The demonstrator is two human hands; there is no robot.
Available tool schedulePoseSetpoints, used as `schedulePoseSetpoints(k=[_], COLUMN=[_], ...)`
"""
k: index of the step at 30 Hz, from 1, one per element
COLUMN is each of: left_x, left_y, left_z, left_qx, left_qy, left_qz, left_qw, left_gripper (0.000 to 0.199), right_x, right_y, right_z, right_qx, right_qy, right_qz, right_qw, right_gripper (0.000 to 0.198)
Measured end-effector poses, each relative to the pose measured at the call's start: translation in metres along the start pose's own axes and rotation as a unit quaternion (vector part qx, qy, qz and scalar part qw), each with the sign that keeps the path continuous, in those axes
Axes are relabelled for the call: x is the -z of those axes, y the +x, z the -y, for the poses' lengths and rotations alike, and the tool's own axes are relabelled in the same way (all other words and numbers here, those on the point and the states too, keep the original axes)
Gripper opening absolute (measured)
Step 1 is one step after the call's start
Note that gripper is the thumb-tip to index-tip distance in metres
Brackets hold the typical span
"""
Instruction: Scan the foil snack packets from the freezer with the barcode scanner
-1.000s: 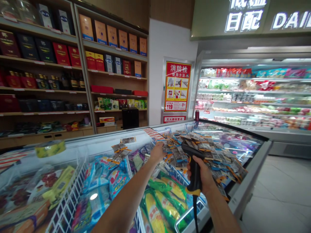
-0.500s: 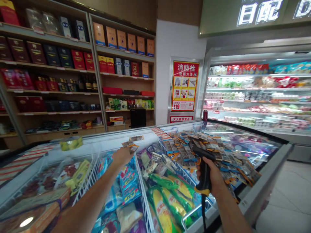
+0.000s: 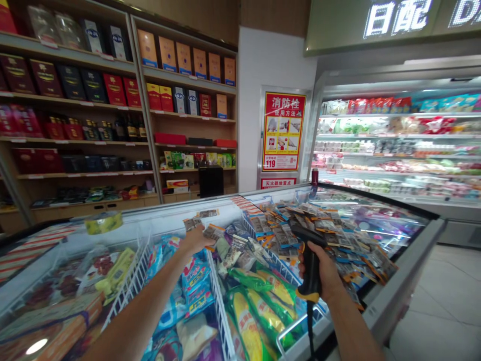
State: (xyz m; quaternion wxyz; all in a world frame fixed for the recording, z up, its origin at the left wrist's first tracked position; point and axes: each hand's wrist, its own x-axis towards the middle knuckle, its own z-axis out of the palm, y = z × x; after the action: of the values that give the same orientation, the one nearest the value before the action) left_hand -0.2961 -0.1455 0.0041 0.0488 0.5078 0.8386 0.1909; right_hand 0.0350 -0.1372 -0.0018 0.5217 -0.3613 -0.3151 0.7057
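My right hand [image 3: 326,268] is wrapped round the grip of a black and yellow barcode scanner [image 3: 311,271], its head over a heap of small packets [image 3: 326,220] with orange and blue ends. A cable hangs from the scanner's base. My left hand [image 3: 196,240] reaches over the open freezer toward its white back ledge. Between its fingers is a small flat packet [image 3: 215,231] of the same sort. Two loose packets [image 3: 208,213] lie on the ledge just beyond that hand; one is partly behind the fingertips.
The chest freezer [image 3: 408,263] holds white wire baskets [image 3: 220,306] with blue bags [image 3: 197,286] and green-wrapped corn [image 3: 259,311]. A roll of yellow tape [image 3: 104,222] and a dark red can [image 3: 314,176] stand on its rim. Stocked shelves [image 3: 191,118] rise behind.
My left hand has shifted slightly right, and a packet in its fingers now sticks out to the right. The scanner stays in my right hand. The whole view has moved slightly.
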Motion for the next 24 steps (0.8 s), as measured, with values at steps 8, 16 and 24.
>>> schedulePoseSetpoints(k=[8,16,24], left_x=[-0.026,-0.057,-0.055], left_y=[0.007,0.012,0.013], left_z=[-0.071,-0.117,-0.119], left_qx=[0.033,0.049,0.047], left_qy=[-0.424,-0.591,-0.633], left_qz=[0.035,0.030,0.015], left_qw=[0.904,0.805,0.772], left_gripper=[0.020,0.020,0.016], right_x=[-0.005,-0.020,-0.037], right_y=[-0.002,-0.012,-0.022], right_z=[-0.002,0.001,-0.001], right_qx=[-0.017,-0.011,-0.025], right_qy=[0.004,-0.037,-0.113], right_qz=[0.011,0.035,0.065], right_qw=[1.000,0.999,0.991], right_gripper=[0.016,0.018,0.022])
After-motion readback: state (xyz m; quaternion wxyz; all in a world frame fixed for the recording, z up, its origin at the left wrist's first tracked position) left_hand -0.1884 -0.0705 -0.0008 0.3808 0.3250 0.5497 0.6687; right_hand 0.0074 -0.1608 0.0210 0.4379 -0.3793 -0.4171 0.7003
